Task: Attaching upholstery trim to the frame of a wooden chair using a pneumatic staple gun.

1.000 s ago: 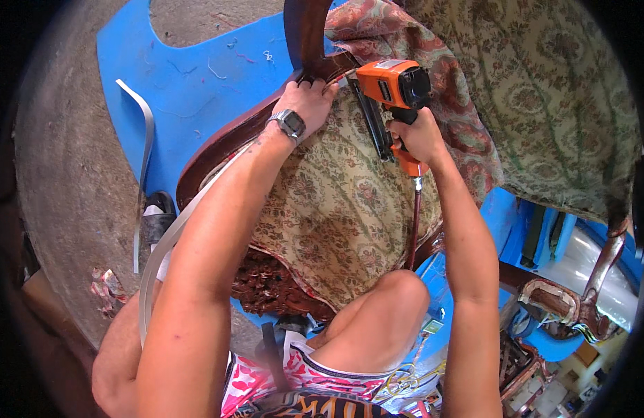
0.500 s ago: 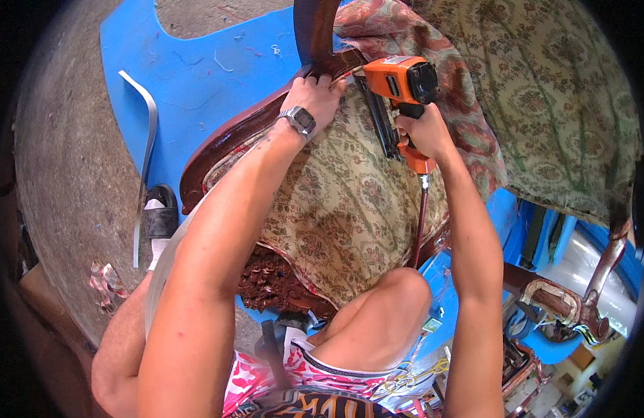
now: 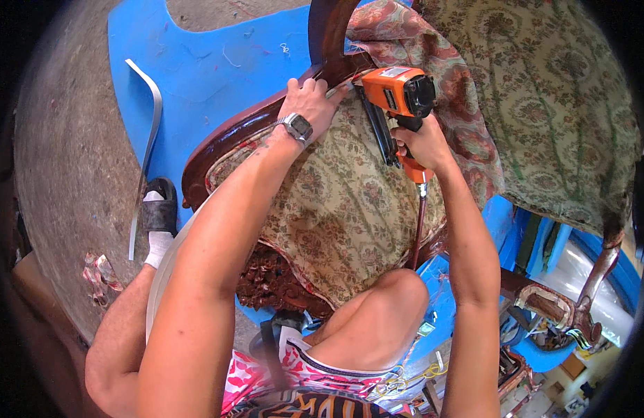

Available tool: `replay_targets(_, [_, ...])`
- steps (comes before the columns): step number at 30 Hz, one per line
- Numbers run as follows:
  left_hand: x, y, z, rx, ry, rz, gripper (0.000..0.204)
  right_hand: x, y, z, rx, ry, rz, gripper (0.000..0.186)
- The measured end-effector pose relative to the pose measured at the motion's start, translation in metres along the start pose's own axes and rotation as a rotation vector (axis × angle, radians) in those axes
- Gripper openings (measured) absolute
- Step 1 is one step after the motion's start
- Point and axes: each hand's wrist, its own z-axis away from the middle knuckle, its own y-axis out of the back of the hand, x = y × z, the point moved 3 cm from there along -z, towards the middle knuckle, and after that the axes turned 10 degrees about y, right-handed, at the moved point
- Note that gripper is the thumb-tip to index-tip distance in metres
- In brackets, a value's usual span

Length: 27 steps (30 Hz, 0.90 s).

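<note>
An upholstered chair (image 3: 350, 188) with floral fabric and a carved brown wooden frame (image 3: 221, 134) lies in front of me. My left hand (image 3: 309, 106) grips the edge of the chair, fingers curled over the rail and one finger reaching toward the tool's nose. What lies under its fingertips is hidden. My right hand (image 3: 423, 143) is closed round the handle of an orange and black staple gun (image 3: 398, 90), its nose at the seam between wood and fabric. A hose (image 3: 420, 223) runs down from its grip. A pale strip (image 3: 179, 240) passes beneath my left forearm.
Blue sheeting (image 3: 196, 76) covers part of the concrete floor (image 3: 71, 153). A bent pale strip (image 3: 154, 115) lies at the left. Another floral upholstered piece (image 3: 545, 104) and reddish patterned cloth (image 3: 468, 125) are at the right. Yellow-handled scissors (image 3: 426, 373) lie by my right arm.
The view has shifted slightly. My left hand's fingers have spread a little and moved slightly back from the staple gun's nose. The staple gun stays at the same seam.
</note>
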Motion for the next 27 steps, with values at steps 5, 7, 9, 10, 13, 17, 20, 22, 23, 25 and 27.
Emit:
replay_targets(5, [-0.001,-0.003,0.001,0.018,0.015,-0.034,0.048,-0.009,-0.003,0.002,0.022,-0.036,-0.019,0.017])
replay_targets(7, [0.001,-0.002,0.0,0.0,0.006,-0.043,0.051,-0.005,-0.002,0.002,0.022,-0.021,0.06,0.02])
replay_targets(9, [0.001,-0.004,-0.001,-0.02,-0.001,-0.055,0.055,-0.003,-0.003,0.003,0.009,-0.035,0.09,0.024])
replay_targets(10, [0.001,-0.004,-0.001,-0.001,-0.006,-0.057,0.055,-0.004,-0.004,0.002,-0.006,-0.05,0.122,0.027])
replay_targets(13, [0.003,-0.001,-0.001,-0.001,-0.008,-0.058,0.055,-0.013,-0.002,0.002,0.005,0.173,0.256,0.032])
replay_targets(17, [0.002,-0.005,-0.001,0.038,-0.015,-0.064,0.054,-0.007,0.0,-0.002,-0.023,0.042,0.203,0.034])
replay_targets(20, [0.001,-0.005,-0.002,0.04,-0.014,-0.064,0.054,-0.007,-0.001,-0.001,0.034,0.149,0.167,0.035])
replay_targets(22, [0.0,-0.008,0.001,0.031,-0.012,-0.057,0.053,-0.003,-0.005,-0.002,0.025,0.15,0.141,0.034])
replay_targets(23, [-0.001,-0.01,0.002,0.017,-0.008,-0.049,0.053,-0.003,-0.003,-0.003,0.032,0.153,0.139,0.034])
replay_targets(25, [-0.003,-0.01,0.001,0.017,-0.016,-0.058,0.053,0.003,-0.001,-0.007,-0.05,-0.104,0.012,0.029])
replay_targets(27, [-0.004,-0.01,-0.001,0.016,-0.036,-0.074,0.053,0.006,0.001,0.002,0.027,-0.08,-0.032,0.024])
